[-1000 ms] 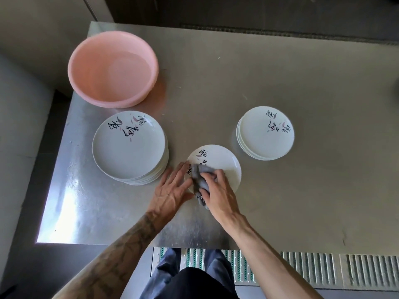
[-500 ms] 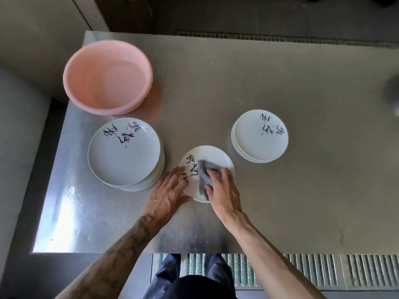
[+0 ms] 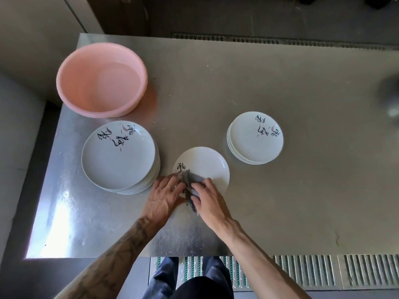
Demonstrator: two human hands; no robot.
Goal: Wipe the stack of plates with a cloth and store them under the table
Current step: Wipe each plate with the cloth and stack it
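Note:
A single white plate (image 3: 205,162) with black writing lies flat on the steel table (image 3: 280,201), near its front edge. My right hand (image 3: 210,200) grips a grey cloth (image 3: 190,179) and presses it on the plate's near left part. My left hand (image 3: 163,196) rests with straight fingers on the plate's left rim. A taller stack of the same plates (image 3: 118,154) stands to the left. A smaller stack of plates (image 3: 255,138) stands to the right.
A pink plastic basin (image 3: 101,78) sits at the table's back left corner, close behind the left stack. Floor grating (image 3: 323,270) runs below the table's front edge. A blurred dark object (image 3: 389,98) shows at the right edge.
My right hand has slid the cloth back toward the plate's near left part, by my left fingers. The left hand stays on the rim.

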